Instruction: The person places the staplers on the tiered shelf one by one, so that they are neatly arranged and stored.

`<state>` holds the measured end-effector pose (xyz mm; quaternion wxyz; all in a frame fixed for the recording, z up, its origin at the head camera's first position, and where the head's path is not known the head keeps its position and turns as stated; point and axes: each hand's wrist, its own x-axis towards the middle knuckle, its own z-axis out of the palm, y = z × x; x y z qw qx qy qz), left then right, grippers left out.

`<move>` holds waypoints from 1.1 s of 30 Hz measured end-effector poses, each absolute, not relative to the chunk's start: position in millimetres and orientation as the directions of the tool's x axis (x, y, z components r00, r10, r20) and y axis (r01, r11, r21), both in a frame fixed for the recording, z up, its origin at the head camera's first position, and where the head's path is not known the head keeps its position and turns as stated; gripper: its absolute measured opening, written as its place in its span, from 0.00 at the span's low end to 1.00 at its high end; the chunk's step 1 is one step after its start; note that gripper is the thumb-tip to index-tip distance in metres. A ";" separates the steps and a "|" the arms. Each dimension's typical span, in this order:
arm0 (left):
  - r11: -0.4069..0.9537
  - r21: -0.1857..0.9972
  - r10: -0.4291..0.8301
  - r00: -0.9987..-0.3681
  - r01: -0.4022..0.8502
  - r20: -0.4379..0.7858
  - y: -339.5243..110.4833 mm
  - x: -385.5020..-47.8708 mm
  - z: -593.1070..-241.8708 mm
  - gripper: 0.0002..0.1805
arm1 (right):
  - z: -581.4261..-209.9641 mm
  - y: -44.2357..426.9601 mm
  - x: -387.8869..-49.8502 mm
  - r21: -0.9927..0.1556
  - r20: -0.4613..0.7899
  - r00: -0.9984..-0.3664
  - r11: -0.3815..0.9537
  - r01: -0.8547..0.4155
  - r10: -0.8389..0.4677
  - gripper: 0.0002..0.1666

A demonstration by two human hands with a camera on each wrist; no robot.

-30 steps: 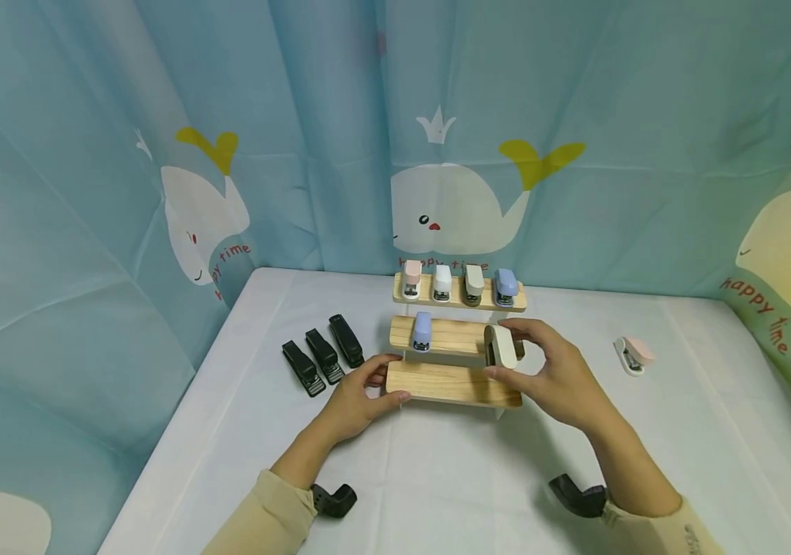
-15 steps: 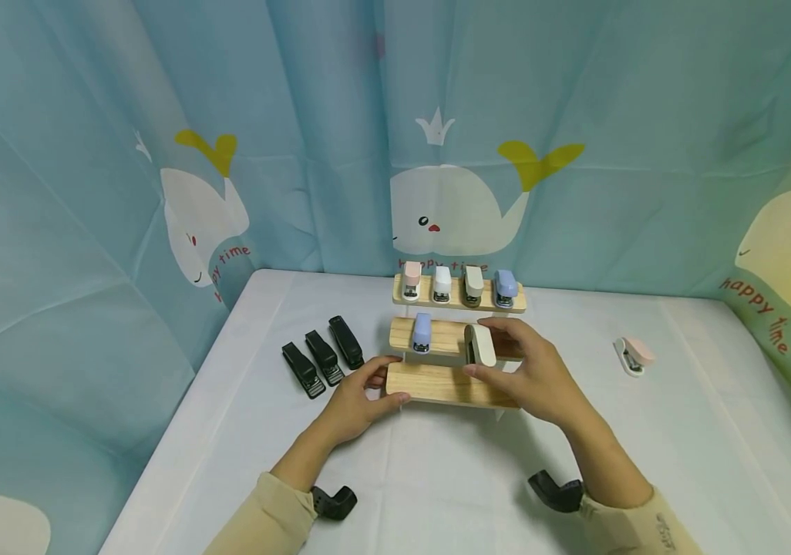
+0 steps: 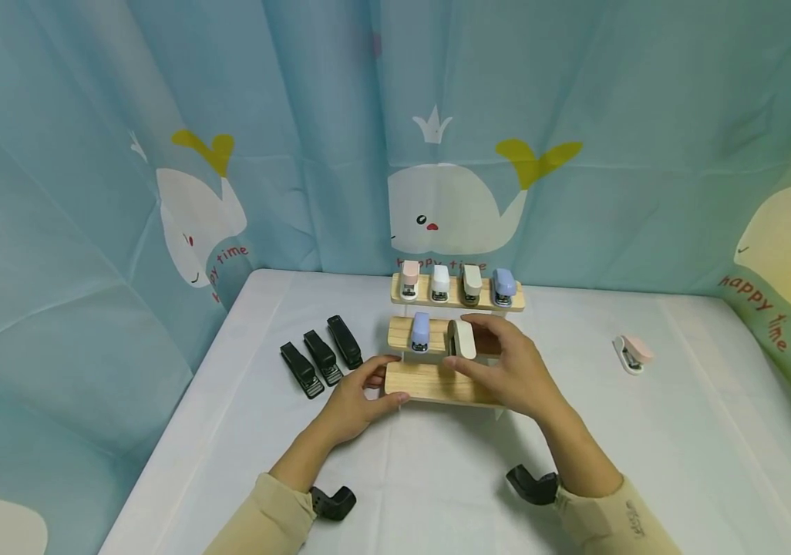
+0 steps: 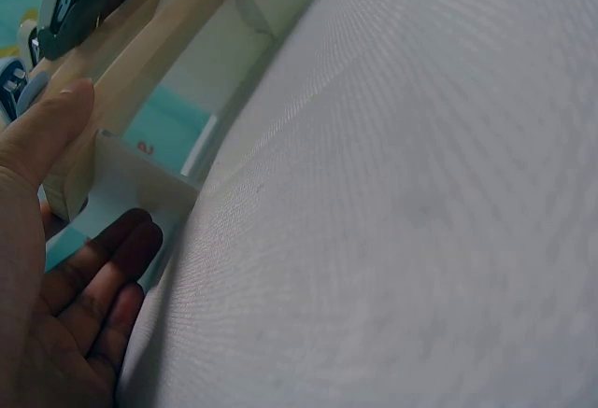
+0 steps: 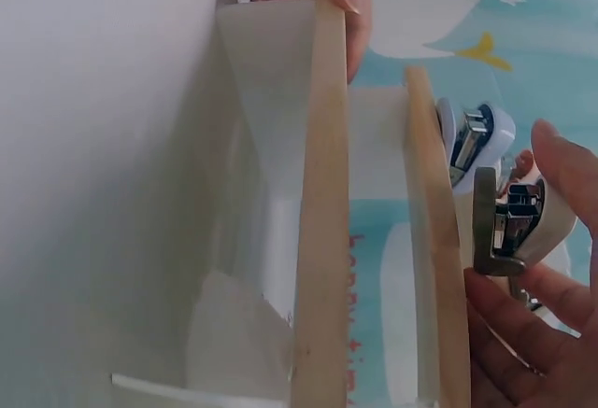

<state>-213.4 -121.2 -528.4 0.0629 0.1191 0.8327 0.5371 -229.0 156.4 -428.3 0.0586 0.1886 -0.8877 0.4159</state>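
One cream stapler (image 3: 464, 339) runs lengthwise toward the person (image 3: 264, 515), mouth nearest — pinched in the right grip (image 3: 512, 368).

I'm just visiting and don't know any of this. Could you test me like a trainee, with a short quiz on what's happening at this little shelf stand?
1. How many mini staplers stand on the top shelf?
2. True or false: the right grip holds a blue one.
3. Which part does the left grip touch? A) top shelf, B) bottom shelf, C) middle shelf.

Key: 1: four. 2: false; it holds a cream mini stapler. 3: B.
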 end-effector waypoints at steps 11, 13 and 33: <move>0.407 0.905 0.267 -0.964 0.125 0.013 -119.8 -213.2 -530.7 0.33 | -435.1 148.3 -235.7 -0.698 0.277 -0.928 0.612 -0.372 -0.249 0.42; 0.408 0.905 0.266 -0.964 0.122 0.010 -119.3 -213.0 -530.5 0.34 | -436.5 147.0 -236.5 -0.699 0.287 -0.928 0.611 -0.373 -0.239 0.41; 0.393 0.910 0.266 -0.964 0.133 0.026 -121.1 -211.2 -525.6 0.34 | -437.0 137.0 -236.4 -0.681 0.329 -0.927 0.634 -0.365 -0.181 0.41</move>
